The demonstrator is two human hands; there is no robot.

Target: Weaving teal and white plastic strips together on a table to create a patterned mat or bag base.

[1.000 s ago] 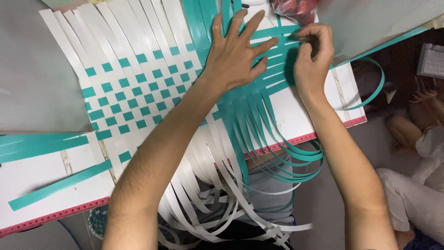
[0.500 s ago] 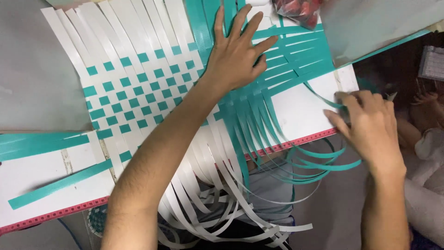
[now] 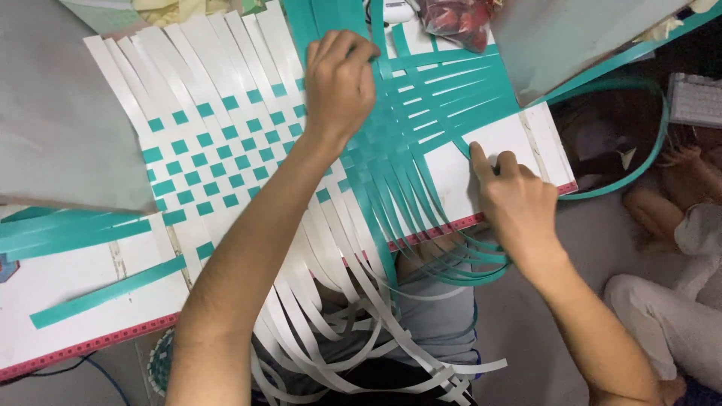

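Left hand (image 3: 340, 83) now curled instead of spread on the weave; right hand (image 3: 519, 203) back up, fingertips on a teal strip (image 3: 459, 143).
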